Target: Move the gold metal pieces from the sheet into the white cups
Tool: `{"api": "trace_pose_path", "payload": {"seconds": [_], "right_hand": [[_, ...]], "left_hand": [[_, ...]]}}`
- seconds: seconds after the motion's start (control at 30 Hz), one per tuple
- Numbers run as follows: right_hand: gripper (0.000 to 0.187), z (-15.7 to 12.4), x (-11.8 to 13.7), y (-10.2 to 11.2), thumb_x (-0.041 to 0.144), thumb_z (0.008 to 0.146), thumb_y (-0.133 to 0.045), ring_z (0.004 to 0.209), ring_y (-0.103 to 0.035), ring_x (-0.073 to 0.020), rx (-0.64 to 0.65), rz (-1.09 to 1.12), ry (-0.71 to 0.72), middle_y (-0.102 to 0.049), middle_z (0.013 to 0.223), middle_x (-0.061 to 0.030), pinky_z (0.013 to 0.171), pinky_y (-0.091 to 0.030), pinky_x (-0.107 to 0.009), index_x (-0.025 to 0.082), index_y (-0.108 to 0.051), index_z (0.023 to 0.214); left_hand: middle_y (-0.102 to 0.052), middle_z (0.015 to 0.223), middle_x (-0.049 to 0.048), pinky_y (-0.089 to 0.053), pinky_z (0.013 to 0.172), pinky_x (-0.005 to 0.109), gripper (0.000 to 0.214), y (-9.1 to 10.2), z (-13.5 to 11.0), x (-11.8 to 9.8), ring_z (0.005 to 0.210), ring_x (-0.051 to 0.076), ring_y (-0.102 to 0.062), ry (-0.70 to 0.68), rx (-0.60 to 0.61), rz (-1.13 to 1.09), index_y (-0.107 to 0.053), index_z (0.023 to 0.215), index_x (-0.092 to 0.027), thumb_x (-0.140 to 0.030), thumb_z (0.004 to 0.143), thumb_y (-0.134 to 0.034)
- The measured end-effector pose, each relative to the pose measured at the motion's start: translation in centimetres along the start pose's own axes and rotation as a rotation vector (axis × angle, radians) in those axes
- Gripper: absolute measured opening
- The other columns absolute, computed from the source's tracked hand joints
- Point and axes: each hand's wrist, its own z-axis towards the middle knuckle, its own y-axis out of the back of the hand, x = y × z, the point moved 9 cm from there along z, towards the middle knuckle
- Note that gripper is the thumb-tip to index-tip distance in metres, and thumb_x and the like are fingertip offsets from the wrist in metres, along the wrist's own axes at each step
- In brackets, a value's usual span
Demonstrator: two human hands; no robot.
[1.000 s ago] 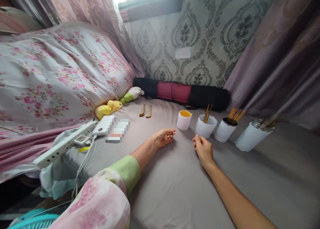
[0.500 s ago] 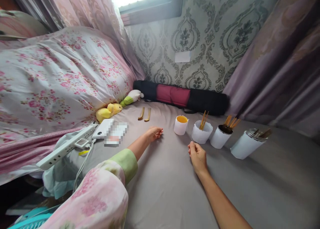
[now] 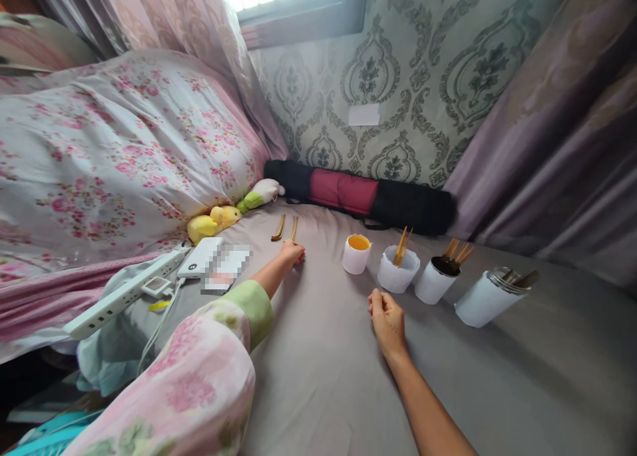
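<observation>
Step in hand: you seem to be taking up the right-hand golden piece (image 3: pixel 294 228).
Left hand (image 3: pixel 293 251): at that piece's near end, your fingers curled; I cannot tell whether they pinch it.
Right hand (image 3: pixel 387 318): fingers folded together, nothing seen in them, near the wide white pot (image 3: pixel 395 280).
Next move: probably calls for a light pinch on the thin shaft.
Bent golden pieces: two, side by side on the grey sheet (image 3: pixel 323 363), the left-hand one (image 3: pixel 281 227) untouched.
White containers: four; three hold sticks (image 3: pixel 400 249), the small orange-topped pot (image 3: pixel 355 263) shows none.
</observation>
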Motion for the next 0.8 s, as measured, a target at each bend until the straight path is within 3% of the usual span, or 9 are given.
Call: {"api": "trace_pose_path", "payload": {"seconds": [0.4, 0.8], "right_hand": [[0.042, 0.0, -0.2, -0.1, 0.055, 0.079, -0.042, 0.047, -0.043, -0.0107, 0.012, 0.007, -0.017, -0.05, 0.054, 0.0008, 0.045, -0.033, -0.021, 0.017, -0.056, 0.069], [0.039, -0.2, 0.5, 0.0, 0.05, 0.083, -0.039, 0.05, -0.044, -0.0106, -0.011, -0.043, 0.022, -0.049, 0.053, 0.0023, 0.048, -0.033, -0.021, 0.018, -0.054, 0.067]], "left_hand": [[-0.064, 0.075, 0.0117, -0.043, 0.068, 0.026, 0.017, 4.6, 3.1, -1.3, 0.077, 0.02, -0.061, -0.104, -0.239, 0.428, -0.065, 0.08, -0.011, -0.01, 0.064, -0.059], [-0.064, 0.092, 0.0158, -0.044, 0.074, 0.028, 0.023, 5.3, 4.1, -3.6, 0.092, 0.024, -0.059, -0.183, -0.256, 0.67, -0.065, 0.089, -0.01, -0.017, 0.067, -0.062]]}}
